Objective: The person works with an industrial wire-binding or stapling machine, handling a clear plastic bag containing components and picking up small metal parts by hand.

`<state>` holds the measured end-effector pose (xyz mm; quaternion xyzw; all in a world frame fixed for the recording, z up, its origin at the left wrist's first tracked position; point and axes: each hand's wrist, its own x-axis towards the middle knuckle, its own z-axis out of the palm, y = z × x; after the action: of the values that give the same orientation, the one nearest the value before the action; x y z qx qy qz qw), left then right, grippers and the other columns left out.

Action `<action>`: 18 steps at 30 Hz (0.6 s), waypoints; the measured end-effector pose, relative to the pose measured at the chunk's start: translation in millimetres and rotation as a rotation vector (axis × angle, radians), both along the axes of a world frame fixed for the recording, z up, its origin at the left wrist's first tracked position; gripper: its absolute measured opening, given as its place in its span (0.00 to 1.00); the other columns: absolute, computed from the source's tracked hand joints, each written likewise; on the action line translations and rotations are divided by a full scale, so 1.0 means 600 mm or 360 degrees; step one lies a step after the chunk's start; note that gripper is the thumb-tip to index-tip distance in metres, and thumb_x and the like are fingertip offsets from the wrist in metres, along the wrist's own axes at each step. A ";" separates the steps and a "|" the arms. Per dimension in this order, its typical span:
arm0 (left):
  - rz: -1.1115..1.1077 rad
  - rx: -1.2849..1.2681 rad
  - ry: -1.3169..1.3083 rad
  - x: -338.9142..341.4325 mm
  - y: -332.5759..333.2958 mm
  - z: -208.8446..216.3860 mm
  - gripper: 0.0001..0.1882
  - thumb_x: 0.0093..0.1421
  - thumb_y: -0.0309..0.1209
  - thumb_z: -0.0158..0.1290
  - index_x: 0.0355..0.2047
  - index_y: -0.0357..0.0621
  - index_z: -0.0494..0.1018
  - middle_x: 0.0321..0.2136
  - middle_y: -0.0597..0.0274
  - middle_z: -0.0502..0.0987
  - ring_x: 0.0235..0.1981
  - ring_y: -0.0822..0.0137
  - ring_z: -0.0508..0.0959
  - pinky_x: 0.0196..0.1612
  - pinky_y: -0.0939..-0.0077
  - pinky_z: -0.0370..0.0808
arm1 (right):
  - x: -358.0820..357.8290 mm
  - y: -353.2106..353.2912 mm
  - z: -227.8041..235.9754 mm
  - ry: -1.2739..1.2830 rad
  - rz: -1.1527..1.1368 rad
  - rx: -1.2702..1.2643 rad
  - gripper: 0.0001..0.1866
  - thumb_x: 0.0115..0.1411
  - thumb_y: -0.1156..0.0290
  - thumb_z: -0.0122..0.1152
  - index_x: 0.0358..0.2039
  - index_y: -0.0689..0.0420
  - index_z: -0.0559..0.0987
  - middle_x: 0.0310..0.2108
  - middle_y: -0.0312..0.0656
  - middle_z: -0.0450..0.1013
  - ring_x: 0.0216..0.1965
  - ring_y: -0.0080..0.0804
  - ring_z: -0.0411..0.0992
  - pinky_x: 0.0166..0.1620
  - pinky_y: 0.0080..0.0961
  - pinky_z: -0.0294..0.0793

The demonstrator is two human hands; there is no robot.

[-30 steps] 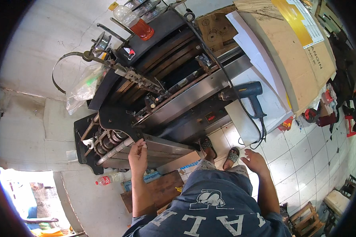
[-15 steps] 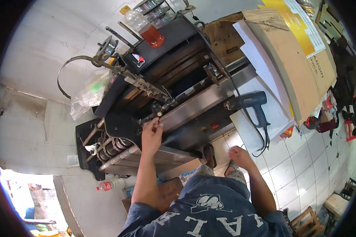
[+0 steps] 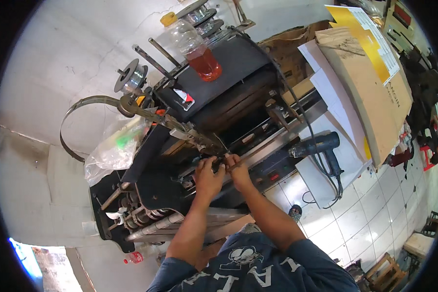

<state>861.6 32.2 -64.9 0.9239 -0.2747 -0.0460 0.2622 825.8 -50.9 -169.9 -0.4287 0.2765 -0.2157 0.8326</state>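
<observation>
Side by side, both my hands reach in at the working slot of a dark metal machine (image 3: 155, 190) with wire spools. My left hand (image 3: 209, 179) has its fingers bent at a small dark fitting beneath the slanted metal arm (image 3: 199, 140). Close beside it, my right hand (image 3: 237, 171) has curled fingers at the same spot, by the end of the long steel rail (image 3: 270, 147). What the fingertips grip is hidden behind the fingers and too small to make out.
A plastic bottle of red liquid (image 3: 204, 63) stands on the machine's top. To the right, a heat gun (image 3: 321, 148) with a looped cord rests on a white board. Cardboard sheets (image 3: 362, 87) are stacked behind it. A clear plastic bag (image 3: 112, 155) hangs at the left.
My right hand has come up from beside my body to the machine, next to my left. The left hand has moved slightly right and down. The view has shifted.
</observation>
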 end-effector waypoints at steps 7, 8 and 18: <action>-0.0039 0.0056 0.0033 0.028 0.008 -0.020 0.18 0.54 0.41 0.54 0.42 0.47 0.75 0.44 0.55 0.73 0.49 0.51 0.68 0.52 0.54 0.61 | 0.017 -0.008 -0.007 0.0068 0.0132 0.0104 0.20 0.60 0.52 0.57 0.26 0.58 0.74 0.20 0.33 0.67 0.23 0.21 0.64 0.29 0.19 0.63; -0.0025 0.0088 0.0053 0.028 0.004 -0.017 0.18 0.54 0.41 0.54 0.42 0.47 0.75 0.43 0.55 0.73 0.49 0.50 0.68 0.52 0.53 0.61 | 0.017 -0.011 -0.011 0.0081 0.0157 0.0132 0.20 0.60 0.52 0.57 0.26 0.58 0.74 0.20 0.33 0.67 0.23 0.21 0.64 0.29 0.20 0.63; -0.0010 0.0021 -0.0122 0.031 0.009 -0.036 0.14 0.54 0.41 0.54 0.36 0.46 0.74 0.39 0.58 0.74 0.46 0.51 0.69 0.48 0.52 0.62 | 0.003 -0.026 0.043 0.0229 0.0252 0.0101 0.19 0.56 0.54 0.62 0.28 0.60 0.75 0.23 0.38 0.73 0.25 0.24 0.71 0.29 0.21 0.68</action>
<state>880.0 37.7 -86.4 0.9258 -0.2872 -0.0132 0.2452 827.7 -66.7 -144.0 -0.4370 0.3075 -0.1089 0.8382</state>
